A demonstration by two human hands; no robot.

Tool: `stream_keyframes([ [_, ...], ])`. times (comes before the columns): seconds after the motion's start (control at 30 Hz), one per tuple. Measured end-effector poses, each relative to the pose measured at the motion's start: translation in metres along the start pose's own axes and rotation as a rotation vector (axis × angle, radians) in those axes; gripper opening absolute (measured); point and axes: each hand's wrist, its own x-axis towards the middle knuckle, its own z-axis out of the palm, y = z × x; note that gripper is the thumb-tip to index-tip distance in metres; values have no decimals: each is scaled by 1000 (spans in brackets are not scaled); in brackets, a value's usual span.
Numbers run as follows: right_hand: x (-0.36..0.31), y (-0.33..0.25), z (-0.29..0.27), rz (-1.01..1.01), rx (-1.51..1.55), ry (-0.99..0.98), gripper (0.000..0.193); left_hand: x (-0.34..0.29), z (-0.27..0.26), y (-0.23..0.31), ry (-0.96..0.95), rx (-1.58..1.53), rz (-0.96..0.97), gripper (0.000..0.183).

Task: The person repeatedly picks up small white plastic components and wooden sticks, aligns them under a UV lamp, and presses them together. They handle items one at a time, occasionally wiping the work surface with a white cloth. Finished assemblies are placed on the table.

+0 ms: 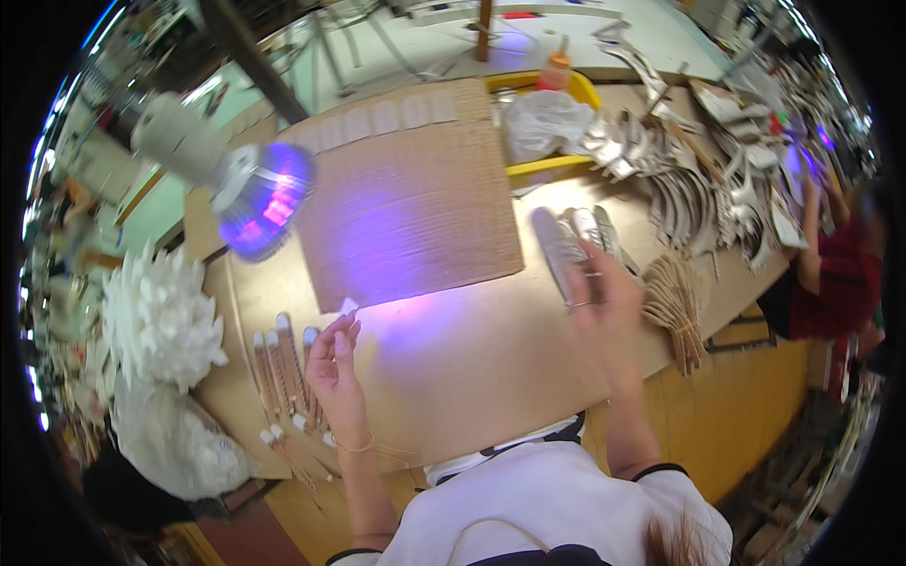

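My left hand (338, 363) is raised over the near-left part of the table, with a small white patch (348, 307) pinched between thumb and fingertips. Farther right, my right hand (607, 288) is blurred, its fingers bent around a long grey sole-shaped piece (549, 236). Just behind it lie several silvery pieces (587, 224), partly covered by that hand. A cardboard sheet (415, 208) rests beyond my hands, with a row of pale patches (385, 117) along its far edge. Left of my left hand lie several brown strips with white ends (276, 363).
A lamp (260, 203) glowing purple hangs over the left side. White pieces (160, 311) are heaped at left. A yellow tray (552, 168) holds a plastic bag and a bottle. Silvery curved parts (684, 203) and a brown bundle (675, 307) lie at right, near another person (840, 274).
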Motion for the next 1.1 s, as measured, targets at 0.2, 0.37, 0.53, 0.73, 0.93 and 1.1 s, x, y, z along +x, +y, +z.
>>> stream_keyframes([
  [0.2,15,42,-29,-57,-623,134,40,-18,-30,0,186,16,8,23],
  [0.37,11,37,-23,-203,-504,99,33,-27,-47,-7,268,79,3,23],
  [0.53,0,12,8,-291,-303,-126,29,-37,-47,-6,218,392,-19,20],
  [0.73,-24,-16,38,-224,-157,-406,27,-64,-85,-11,429,775,13,21],
  [0.93,-30,-18,45,-280,-218,-491,26,-86,-193,-45,775,1172,-100,27],
  [1.1,-27,-16,40,-307,-251,-465,26,-96,-218,-71,729,1008,-255,19],
])
